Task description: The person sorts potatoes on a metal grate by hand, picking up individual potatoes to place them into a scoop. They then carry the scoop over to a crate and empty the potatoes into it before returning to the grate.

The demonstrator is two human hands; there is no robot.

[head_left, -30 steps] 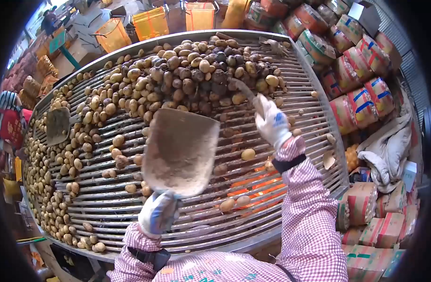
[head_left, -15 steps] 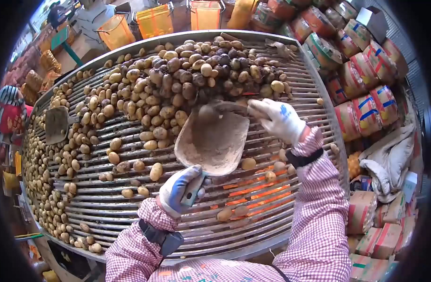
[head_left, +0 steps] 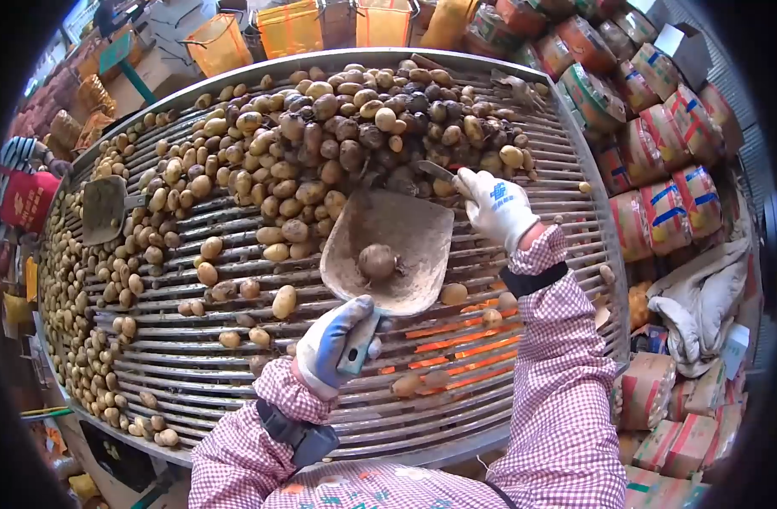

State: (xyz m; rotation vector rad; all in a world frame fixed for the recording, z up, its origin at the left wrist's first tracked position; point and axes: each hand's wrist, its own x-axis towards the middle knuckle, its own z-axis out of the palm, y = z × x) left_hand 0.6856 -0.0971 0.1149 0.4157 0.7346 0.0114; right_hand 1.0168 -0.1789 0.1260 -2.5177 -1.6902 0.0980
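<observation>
The left hand, in a white and blue glove, is low in the middle of the frame, closed around the handle of a scoop. The thumb lies along the top of the handle, close to the pan, and fingertips show at its right side. The pan is above and to the right of these fingers, at the center of the frame, with its wide edge toward the heap of potatoes. One round, dark potato sits inside the pan, apart from the fingers.

The right hand, in a white glove, is right of center. Its fingers are closed on a tool with a curved blade, which extends left from the thumb and forefinger, above the scoop and against the lower edge of the heap. How the hidden fingers wrap its handle, I cannot tell.

The heap spreads over a slatted metal table, from top center down the left side. A second scoop lies among potatoes at the left. A person in red is at the left edge, and packed bundles are stacked at the right.
</observation>
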